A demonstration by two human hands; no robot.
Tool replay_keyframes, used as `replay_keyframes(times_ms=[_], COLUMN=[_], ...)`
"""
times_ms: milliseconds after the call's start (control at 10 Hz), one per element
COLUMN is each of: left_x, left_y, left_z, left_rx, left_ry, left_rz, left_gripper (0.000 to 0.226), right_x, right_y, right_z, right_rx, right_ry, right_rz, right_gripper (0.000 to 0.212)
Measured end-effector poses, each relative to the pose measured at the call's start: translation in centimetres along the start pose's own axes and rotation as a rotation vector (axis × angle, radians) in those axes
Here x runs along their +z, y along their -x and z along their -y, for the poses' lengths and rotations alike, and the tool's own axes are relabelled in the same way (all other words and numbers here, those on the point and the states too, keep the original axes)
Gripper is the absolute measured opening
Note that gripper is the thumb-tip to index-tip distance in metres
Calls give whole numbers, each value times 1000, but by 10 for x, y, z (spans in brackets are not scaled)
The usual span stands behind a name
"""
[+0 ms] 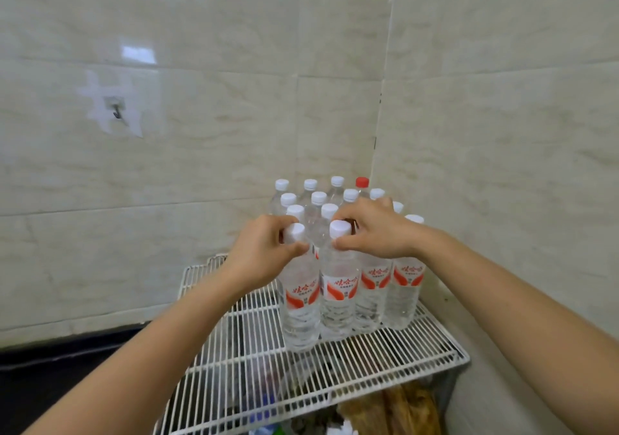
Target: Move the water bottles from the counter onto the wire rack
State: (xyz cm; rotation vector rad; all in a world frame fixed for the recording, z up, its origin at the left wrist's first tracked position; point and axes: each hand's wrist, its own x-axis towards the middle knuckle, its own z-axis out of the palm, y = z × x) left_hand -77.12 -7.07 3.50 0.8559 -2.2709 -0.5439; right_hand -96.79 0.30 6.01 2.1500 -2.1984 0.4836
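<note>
Two bare forearms reach in from the bottom corners. The left hand (pixel 264 250) is curled round the neck of one water bottle, the left-hand bottle (pixel 299 304), with thumb and fingers closed just under its white cap. The right hand (pixel 375 230) pinches the neck of the right-hand bottle (pixel 338 297) between thumb and curled fingers. Both bottles are clear with a red and white label. They stand upright and touching each other, and their bases seem to rest on the wire rack (pixel 385 361), a little in from its front edge and towards its right side. Behind and to the right of them the other bottles (pixel 318 198) stand packed in tight rows filling the rack's back right corner, among them one red-capped bottle (pixel 362 182) at the very back. The left part of the rack and its front strip are bare wire. Below the wires a brown bundle (pixel 402 408) and some blurred items show through. A dark counter (pixel 50 377) lies to the left of the rack, with no bottles on the part in view. A tiled wall (pixel 201 66) rises behind, carrying a small hook (pixel 116 110). This looks like the set-down of a pair in the front row. The next move would call for loosening both grips and lifting the hands straight up and back, so the neighbouring caps are not knocked and the narrow bases stay steady on the wires.
</note>
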Motion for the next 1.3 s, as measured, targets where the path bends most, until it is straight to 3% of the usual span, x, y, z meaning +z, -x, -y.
replay_keyframes(times_ms=[300, 900, 1000, 1100, 1200, 1300], left_x=[10, 31, 33, 36, 46, 56], left_y=[-16, -24, -24, -27, -26, -26], left_z=[-2, 26, 26, 25, 27, 27], left_rx=[75, 15, 25, 7, -31, -104], left_ry=[-63, 97, 139, 258, 428, 614], left_rz=[40, -71, -109, -161, -189, -254], left_gripper=[14, 52, 39, 7, 7, 9], right_x=[11, 16, 17, 16, 17, 7], right_y=[-17, -19, -14, -8, -3, 6], right_z=[-16, -15, -11, -6, -2, -2], right_rx=[39, 24, 40, 60, 73, 107], right_ry=[104, 44, 66, 37, -90, -409], right_rz=[59, -11, -57, -99, -279, -556], right_gripper=[29, 24, 27, 36, 39, 31])
